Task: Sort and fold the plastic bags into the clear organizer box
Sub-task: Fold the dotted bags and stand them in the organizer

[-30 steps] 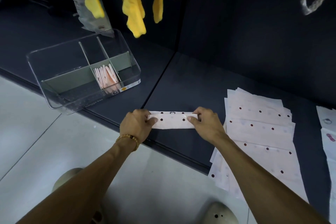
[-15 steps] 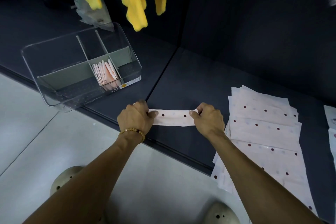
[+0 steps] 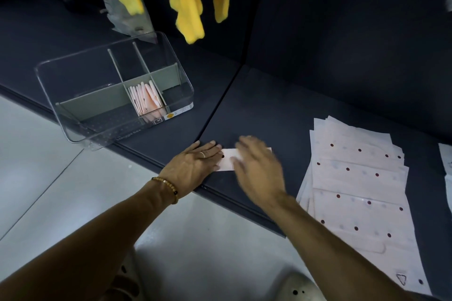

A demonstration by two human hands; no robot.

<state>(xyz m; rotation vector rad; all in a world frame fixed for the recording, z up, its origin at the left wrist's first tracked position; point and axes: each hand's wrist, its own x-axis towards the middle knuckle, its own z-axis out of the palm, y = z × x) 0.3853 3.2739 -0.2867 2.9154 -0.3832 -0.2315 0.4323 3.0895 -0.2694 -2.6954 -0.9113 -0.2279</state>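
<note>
Pressing the folded bag point(image 3: 227, 161) flat, right of the organizer box point(image 3: 110, 95), the left hand point(image 3: 195, 166) lies open while the blurred right hand point(image 3: 256, 168), no longer pinching, sweeps over with fingers spread, suggesting creasing.

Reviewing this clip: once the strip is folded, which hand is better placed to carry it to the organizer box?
Probably the left. The left hand lies flat on the folded bag, on the side nearer the clear organizer box. The right hand is blurred, over the bag's far end, beside the flat bag pile.

Home laundry corner: hanging yellow cloths point(image 3: 188, 5), dark shelf point(image 3: 281, 105).
</note>
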